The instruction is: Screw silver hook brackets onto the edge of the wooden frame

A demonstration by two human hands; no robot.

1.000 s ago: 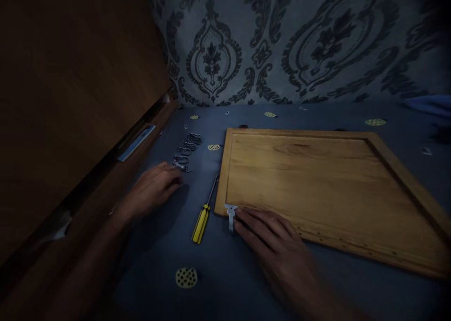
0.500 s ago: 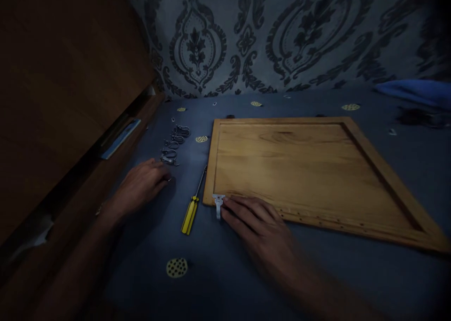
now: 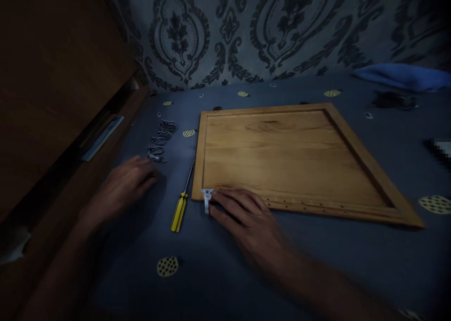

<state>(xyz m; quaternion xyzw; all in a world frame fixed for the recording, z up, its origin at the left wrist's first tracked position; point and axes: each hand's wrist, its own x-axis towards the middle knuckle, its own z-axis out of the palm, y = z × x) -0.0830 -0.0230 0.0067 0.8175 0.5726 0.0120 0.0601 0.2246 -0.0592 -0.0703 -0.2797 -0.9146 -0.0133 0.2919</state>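
Observation:
My right hand (image 3: 248,213) lies over the near-left part of a framed wooden panel (image 3: 268,152). Its thumb and fingertips hold a small silver metal hook (image 3: 207,199) against the frame's near-left corner, with the hook's curved end hanging over the edge. My left hand (image 3: 123,184) hovers over the cloth to the left, fingers curled together; what they pinch, if anything, is hidden. Just beyond it several more metal hooks (image 3: 158,141) lie in a row. A screwdriver (image 3: 180,210) with a yellow handle rests between my hands, its tip beside the panel.
Blue cloth (image 3: 130,264) with yellow spotted prints lies under everything. A wooden cabinet (image 3: 59,76) with a narrow shelf rises on the left. The patterned wall (image 3: 229,53) stands behind. At the far right are a blue cloth bundle (image 3: 405,76) and a dark object (image 3: 392,100).
The view has turned slightly right, shifting everything leftward. The small shiny bit at my left fingertips no longer shows. My right hand keeps the hook at the same corner.

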